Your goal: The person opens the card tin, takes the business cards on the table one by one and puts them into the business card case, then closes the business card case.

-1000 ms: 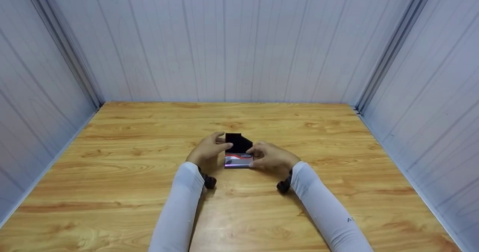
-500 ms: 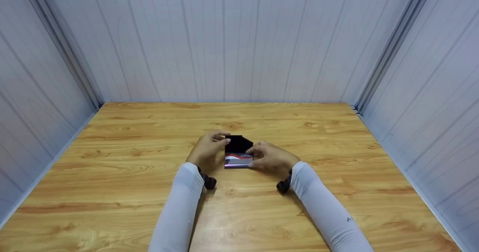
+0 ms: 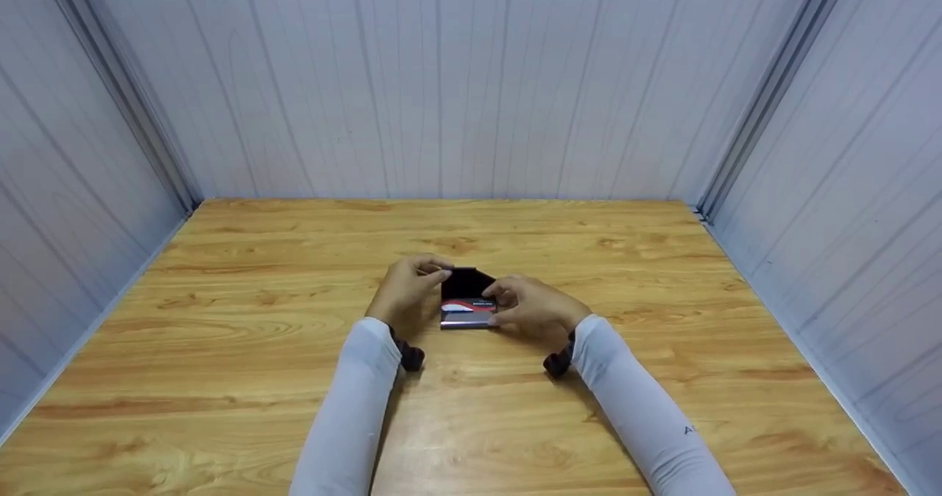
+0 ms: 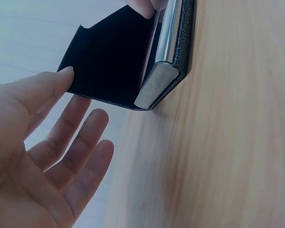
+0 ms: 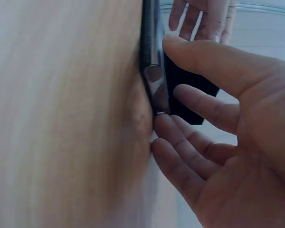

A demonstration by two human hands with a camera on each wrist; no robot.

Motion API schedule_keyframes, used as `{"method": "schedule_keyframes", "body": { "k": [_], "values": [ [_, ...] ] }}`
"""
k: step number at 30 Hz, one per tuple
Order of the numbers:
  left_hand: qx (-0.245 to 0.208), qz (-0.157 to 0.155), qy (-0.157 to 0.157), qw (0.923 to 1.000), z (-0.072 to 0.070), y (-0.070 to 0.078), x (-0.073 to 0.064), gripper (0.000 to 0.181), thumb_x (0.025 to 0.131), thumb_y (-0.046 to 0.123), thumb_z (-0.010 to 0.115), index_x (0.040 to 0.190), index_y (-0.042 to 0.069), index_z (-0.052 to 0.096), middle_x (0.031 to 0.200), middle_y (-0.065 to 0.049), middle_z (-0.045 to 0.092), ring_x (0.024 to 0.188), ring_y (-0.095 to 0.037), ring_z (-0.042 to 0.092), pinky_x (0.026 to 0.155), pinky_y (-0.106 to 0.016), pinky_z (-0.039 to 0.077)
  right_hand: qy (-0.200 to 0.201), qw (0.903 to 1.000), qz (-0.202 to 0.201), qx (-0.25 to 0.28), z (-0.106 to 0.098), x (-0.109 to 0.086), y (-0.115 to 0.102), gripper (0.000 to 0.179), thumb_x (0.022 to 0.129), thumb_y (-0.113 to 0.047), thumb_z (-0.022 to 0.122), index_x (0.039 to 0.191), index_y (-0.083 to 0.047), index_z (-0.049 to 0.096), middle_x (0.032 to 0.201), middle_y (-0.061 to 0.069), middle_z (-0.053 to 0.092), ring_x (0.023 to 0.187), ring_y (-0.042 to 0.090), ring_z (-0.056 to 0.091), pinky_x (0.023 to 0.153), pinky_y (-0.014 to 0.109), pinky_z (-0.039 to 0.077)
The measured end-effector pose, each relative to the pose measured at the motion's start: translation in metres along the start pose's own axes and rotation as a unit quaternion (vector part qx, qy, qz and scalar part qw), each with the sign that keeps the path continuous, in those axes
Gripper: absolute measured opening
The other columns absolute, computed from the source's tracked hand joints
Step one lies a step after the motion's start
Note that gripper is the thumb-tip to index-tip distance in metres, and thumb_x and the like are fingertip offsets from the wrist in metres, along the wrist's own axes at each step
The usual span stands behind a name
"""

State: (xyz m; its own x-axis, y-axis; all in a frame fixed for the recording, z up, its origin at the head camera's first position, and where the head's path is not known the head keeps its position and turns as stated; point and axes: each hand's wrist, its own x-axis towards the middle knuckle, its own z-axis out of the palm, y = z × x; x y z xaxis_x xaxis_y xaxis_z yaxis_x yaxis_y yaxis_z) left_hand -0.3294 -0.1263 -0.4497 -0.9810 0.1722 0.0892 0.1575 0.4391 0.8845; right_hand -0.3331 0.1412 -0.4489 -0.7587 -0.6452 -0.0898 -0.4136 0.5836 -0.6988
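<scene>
A card case with a metal frame and black textured outside lies on the table in front of both hands. Its black flap stands tilted up at the far side. A card with a red and white stripe shows inside the frame. At the flap's left corner, my left hand pinches the edge between thumb and index finger, the other fingers loose below. My right hand grips the case's right end, thumb at the frame's front edge and index finger by the card.
The wood-grain table spreads around the case on all sides. Pale panelled walls enclose it at the back and both sides. Black wrist cameras sit below each hand.
My left hand has shifted its thumb from over the flap to its left far corner. The flap has tilted up slightly. The right hand stays at the case's right end.
</scene>
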Motion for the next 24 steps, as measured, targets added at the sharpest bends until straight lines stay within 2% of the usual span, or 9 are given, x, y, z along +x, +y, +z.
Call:
{"method": "schedule_keyframes", "body": {
  "k": [4, 7, 9, 13, 15, 19, 24],
  "values": [
    [-0.025, -0.014, -0.017, 0.9994, -0.003, 0.001, -0.003, 0.013, 0.098, 0.027, 0.069, 0.106, 0.023, 0.079, 0.106, 0.002, 0.071, 0.104, -0.021, 0.063, 0.095, -0.045, 0.048, 0.014, 0.9997, -0.008, 0.018, -0.003, -0.001, -0.001, 0.030, 0.097, -0.028, 0.071, 0.118, -0.007, 0.065, 0.120, 0.007, 0.061, 0.109, 0.025, 0.062, 0.092, 0.041, 0.051],
    [-0.020, 0.000, -0.035, 0.9992, -0.005, 0.000, -0.004, 0.013, 0.097, 0.027, 0.070, 0.106, 0.023, 0.078, 0.107, 0.003, 0.071, 0.102, -0.020, 0.063, 0.094, -0.045, 0.050, 0.033, 0.9988, 0.002, 0.037, -0.005, -0.002, 0.001, 0.020, 0.102, -0.028, 0.062, 0.105, -0.008, 0.060, 0.108, 0.007, 0.064, 0.093, 0.025, 0.065, 0.082, 0.039, 0.052],
    [-0.015, 0.012, -0.053, 0.9984, -0.007, 0.000, -0.005, 0.012, 0.097, 0.026, 0.070, 0.105, 0.022, 0.078, 0.107, 0.004, 0.071, 0.102, -0.019, 0.064, 0.094, -0.044, 0.050, 0.049, 0.9978, 0.014, 0.043, -0.005, -0.003, 0.002, 0.020, 0.105, -0.028, 0.056, 0.108, -0.009, 0.058, 0.107, 0.007, 0.064, 0.086, 0.026, 0.064, 0.078, 0.040, 0.052],
    [-0.015, 0.032, -0.105, 0.9938, -0.008, 0.000, -0.005, 0.012, 0.096, 0.020, 0.071, 0.106, 0.018, 0.077, 0.108, 0.002, 0.072, 0.103, -0.018, 0.065, 0.095, -0.043, 0.050, 0.063, 0.9970, 0.034, 0.027, -0.005, -0.003, 0.003, 0.036, 0.106, -0.036, 0.051, 0.133, -0.012, 0.056, 0.125, 0.005, 0.059, 0.105, 0.024, 0.062, 0.091, 0.045, 0.051],
    [-0.011, 0.038, -0.134, 0.9903, -0.009, 0.001, -0.005, 0.012, 0.096, 0.017, 0.071, 0.107, 0.015, 0.076, 0.108, 0.000, 0.073, 0.102, -0.017, 0.067, 0.095, -0.042, 0.051, 0.059, 0.9975, 0.036, 0.015, -0.005, -0.003, 0.002, 0.041, 0.107, -0.039, 0.049, 0.139, -0.015, 0.057, 0.129, 0.005, 0.060, 0.115, 0.023, 0.059, 0.098, 0.046, 0.048],
    [0.026, 0.035, -0.163, 0.9856, -0.008, 0.007, -0.007, 0.012, 0.094, 0.016, 0.072, 0.105, 0.017, 0.076, 0.105, 0.002, 0.073, 0.098, -0.017, 0.067, 0.090, -0.041, 0.052, 0.049, 0.9982, 0.034, -0.004, -0.004, -0.002, 0.000, 0.040, 0.107, -0.042, 0.047, 0.135, -0.020, 0.064, 0.128, 0.000, 0.064, 0.119, 0.020, 0.058, 0.102, 0.046, 0.046],
    [0.087, 0.040, -0.185, 0.9782, -0.005, 0.011, -0.009, 0.017, 0.088, 0.010, 0.078, 0.102, 0.020, 0.077, 0.107, 0.003, 0.071, 0.102, -0.017, 0.063, 0.093, -0.042, 0.050, 0.044, 0.9986, 0.027, -0.014, -0.003, -0.002, 0.000, 0.035, 0.106, -0.039, 0.050, 0.130, -0.021, 0.068, 0.124, -0.002, 0.066, 0.117, 0.018, 0.060, 0.101, 0.044, 0.047]
  ]
}}
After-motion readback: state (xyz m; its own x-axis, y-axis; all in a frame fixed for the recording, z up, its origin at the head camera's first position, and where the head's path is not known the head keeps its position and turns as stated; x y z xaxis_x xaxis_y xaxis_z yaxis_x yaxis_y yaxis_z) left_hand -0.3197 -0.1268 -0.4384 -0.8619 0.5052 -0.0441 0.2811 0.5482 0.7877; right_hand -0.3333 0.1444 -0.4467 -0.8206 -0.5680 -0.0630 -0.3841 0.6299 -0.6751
